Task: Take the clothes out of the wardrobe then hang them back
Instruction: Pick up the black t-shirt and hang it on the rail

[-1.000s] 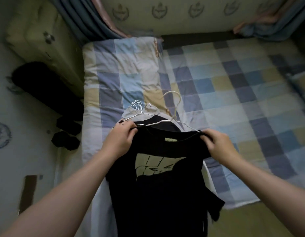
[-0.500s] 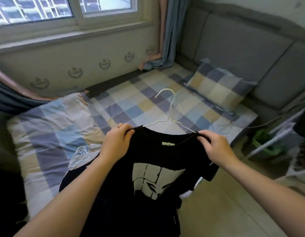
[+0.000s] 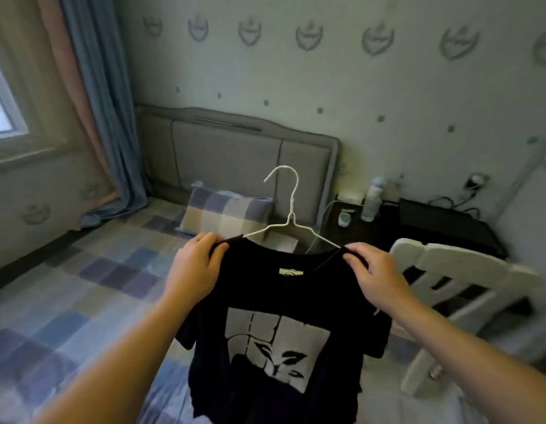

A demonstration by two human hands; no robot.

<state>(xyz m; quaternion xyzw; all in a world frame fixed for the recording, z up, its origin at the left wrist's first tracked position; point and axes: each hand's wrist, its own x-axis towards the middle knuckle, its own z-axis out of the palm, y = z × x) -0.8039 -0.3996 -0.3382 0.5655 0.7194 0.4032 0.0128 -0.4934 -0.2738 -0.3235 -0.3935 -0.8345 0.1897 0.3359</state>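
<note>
Two hands: both of mine are up in front of me, one at each shoulder of the black T-shirt (image 3: 274, 328)
Left hand (image 3: 193, 267): fingers (image 3: 215, 243) pinched on the shirt's left shoulder seam, just left of the collar
Right hand (image 3: 374, 278): fingers (image 3: 353, 257) clenched on the shirt's right shoulder, just right of the collar
Black T-shirt: hangs in the air between my hands, front towards me, pale blocky print on the chest, a small label inside the neck; its hem drops out of view below
Hanger (image 3: 291, 215): white wire, threaded inside the shirt, its arms running out of the neck opening towards each of my hands; the hook stands upright above the collar
Bed (image 3: 91, 289): behind and left of the shirt, covered in a checked sheet of blue, purple and beige
Pillow (image 3: 224, 214): checked like the sheet, beyond the shirt and a little left, leaning against the grey padded headboard (image 3: 229, 154)
Dark counter (image 3: 443, 223): beyond the shirt to the right, carrying a pale bottle (image 3: 372, 198), a small round item and some cables
White chair (image 3: 458, 289): right of the shirt, just behind my right hand, its back slatted
Curtain (image 3: 103, 108): blue and pink, far left of the shirt, beside the window
Wardrobe: I cannot see it from here
</note>
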